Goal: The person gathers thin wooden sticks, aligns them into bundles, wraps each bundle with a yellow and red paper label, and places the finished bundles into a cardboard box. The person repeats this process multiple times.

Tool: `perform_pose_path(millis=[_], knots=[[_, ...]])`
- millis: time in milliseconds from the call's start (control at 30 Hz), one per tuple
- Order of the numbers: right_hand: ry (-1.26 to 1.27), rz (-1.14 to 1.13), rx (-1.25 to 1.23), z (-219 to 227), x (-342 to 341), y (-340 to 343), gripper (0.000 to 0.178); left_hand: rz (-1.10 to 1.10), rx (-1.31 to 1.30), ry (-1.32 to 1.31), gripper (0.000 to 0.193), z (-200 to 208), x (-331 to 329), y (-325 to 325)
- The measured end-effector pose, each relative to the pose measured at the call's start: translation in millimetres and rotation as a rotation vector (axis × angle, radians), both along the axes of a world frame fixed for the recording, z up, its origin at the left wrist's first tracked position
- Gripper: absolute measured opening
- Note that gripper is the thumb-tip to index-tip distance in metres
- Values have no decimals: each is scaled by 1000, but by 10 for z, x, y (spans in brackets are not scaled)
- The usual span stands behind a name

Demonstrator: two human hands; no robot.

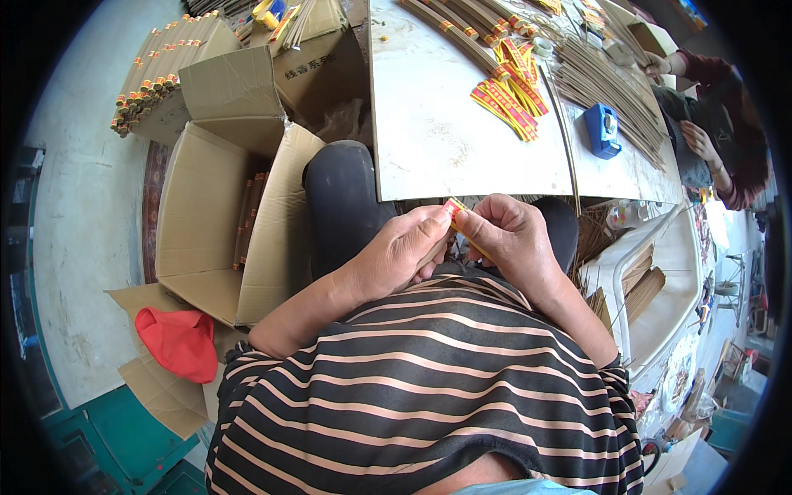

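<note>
At the table's near edge, in front of my striped shirt, both my hands meet around a red and yellow paper band (453,208). My left hand (406,245) is closed, its thumb pressed against the band from the left. From the other side my right hand (511,237) pinches the same band between thumb and bent fingers. A yellow edge runs down below the right thumb. Whatever lies inside my palms is hidden by the fingers. More loose red and yellow paper bands (513,95) lie in a pile on the white table (429,124).
Banded incense bundles (462,37) and loose incense sticks (606,91) lie on the table near a blue tape dispenser (602,130). An open cardboard box (202,206) stands left, beside red cloth (177,342). A white bin (652,272) is right. Another person's hand (700,142) shows far right.
</note>
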State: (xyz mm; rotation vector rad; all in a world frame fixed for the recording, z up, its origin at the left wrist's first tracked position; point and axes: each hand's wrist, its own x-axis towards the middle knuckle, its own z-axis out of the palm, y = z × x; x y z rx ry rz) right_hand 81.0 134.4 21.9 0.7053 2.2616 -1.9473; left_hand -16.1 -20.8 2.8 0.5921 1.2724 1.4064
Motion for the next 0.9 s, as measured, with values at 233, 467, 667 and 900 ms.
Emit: perform_pose_path(millis=[233,467,667,900], knots=[[58,-8,4,-38,35,2,29,50,-51,77,43,-21,51,55],[8,-6,-68,22,62,34,26,71,-72,-28,41,6,71,66],[2,-2,-126,22,71,66,25,56,-64,-31,41,19,73,77],[0,-24,-95,-19,88,64,24,66,-68,-18,40,17,91,79]])
